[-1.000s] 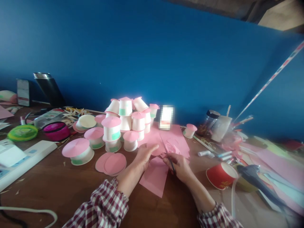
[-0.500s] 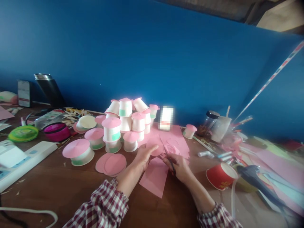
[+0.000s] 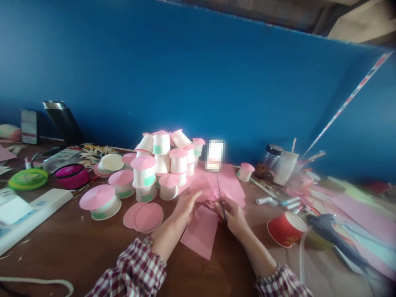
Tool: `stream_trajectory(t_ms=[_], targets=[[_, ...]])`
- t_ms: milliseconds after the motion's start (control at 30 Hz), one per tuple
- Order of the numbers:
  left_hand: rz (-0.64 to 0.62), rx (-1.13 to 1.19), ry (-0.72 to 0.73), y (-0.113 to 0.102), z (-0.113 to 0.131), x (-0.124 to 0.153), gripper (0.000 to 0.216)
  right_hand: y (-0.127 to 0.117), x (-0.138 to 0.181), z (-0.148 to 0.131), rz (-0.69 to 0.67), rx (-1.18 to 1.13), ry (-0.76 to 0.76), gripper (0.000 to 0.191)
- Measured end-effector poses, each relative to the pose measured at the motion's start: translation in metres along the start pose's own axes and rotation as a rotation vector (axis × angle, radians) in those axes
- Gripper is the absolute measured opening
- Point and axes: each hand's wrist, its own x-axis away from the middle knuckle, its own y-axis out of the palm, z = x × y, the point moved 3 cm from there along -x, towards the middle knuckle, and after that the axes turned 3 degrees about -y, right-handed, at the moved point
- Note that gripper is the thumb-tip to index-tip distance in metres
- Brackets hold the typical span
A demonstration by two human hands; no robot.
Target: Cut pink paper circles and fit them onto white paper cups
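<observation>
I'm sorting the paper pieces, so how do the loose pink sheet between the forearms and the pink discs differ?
Shape: the pink sheet has straight edges and corners, while the pink discs are round.
Arrangement: the sheet looks like one piece; at least two discs overlap.
Position: the sheet lies between the left forearm and right forearm; the discs lie left of both.
Both are pink and lie flat on the brown table.

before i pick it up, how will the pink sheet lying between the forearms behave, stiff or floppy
The pink sheet would probably be light, as it looks like thin paper. It may flop when lifted by one corner, having no visible folds to stiffen it. Lying flat, it might slide if pushed.
</observation>
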Motion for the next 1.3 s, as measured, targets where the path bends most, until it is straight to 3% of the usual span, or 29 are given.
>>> stream_trajectory(t_ms=[200, 533, 1100, 1200, 1300], targets=[[0.044, 0.022, -0.077, -0.001, -0.005, -0.001, 0.027, 0.003, 0.001, 0.003, -0.006, -0.024, 0.01, 0.033], [-0.084, 0.064, -0.056, 0.007, -0.01, 0.005, 0.032, 0.008, 0.002, 0.0, -0.039, -0.044, -0.004, 0.034], [0.109, 0.021, -0.072, 0.007, -0.011, 0.009, 0.04, 0.008, 0.006, -0.006, -0.1, 0.01, -0.03, 0.034], [0.145, -0.038, -0.097, 0.009, -0.001, 0.02, 0.04, 0.007, 0.006, -0.008, -0.096, 0.031, -0.035, 0.033], [0.121, -0.038, -0.057, 0.009, 0.018, 0.049, 0.036, 0.007, 0.006, -0.009, -0.087, 0.055, -0.043, 0.033]])
